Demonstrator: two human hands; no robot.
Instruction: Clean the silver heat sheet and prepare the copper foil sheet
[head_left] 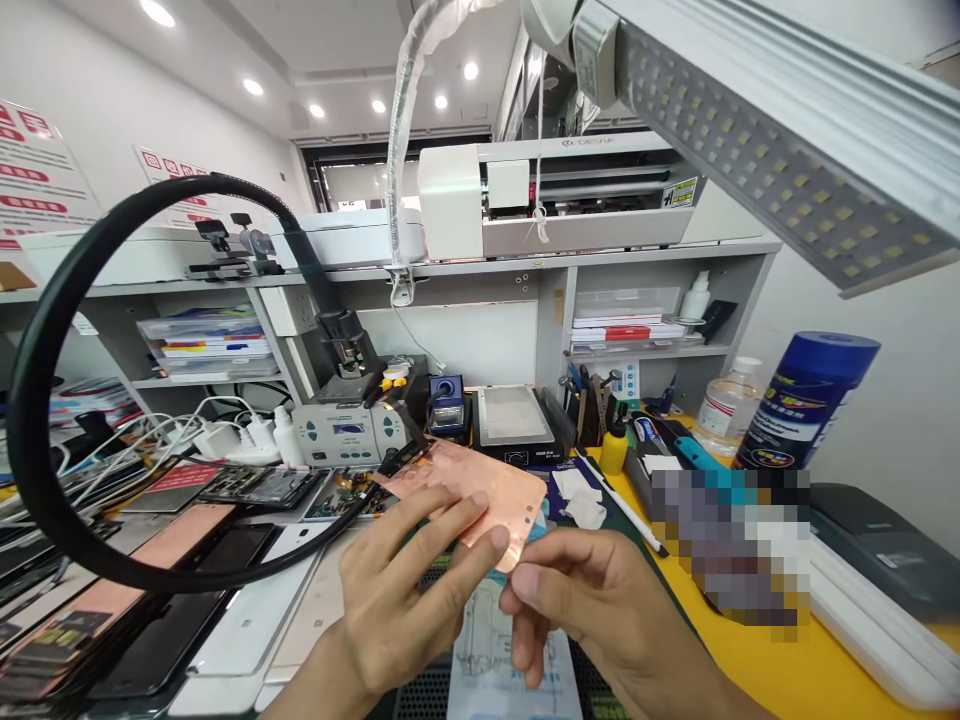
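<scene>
A thin copper-coloured panel, shiny and with small dark holes near its right corner, is held tilted above the work mat. My left hand grips it from the left, fingers apart across its face and thumb hidden. My right hand pinches at its lower right corner, thumb against index finger. A bit of light blue film shows behind that corner; whether my fingertips hold it too I cannot tell. Below my hands lies a pale printed bag.
A black hose loops at the left over several phones and phone panels. A hot-air station and a heating plate stand behind. Crumpled tissue, a white pen-like tool and a spray can lie or stand right.
</scene>
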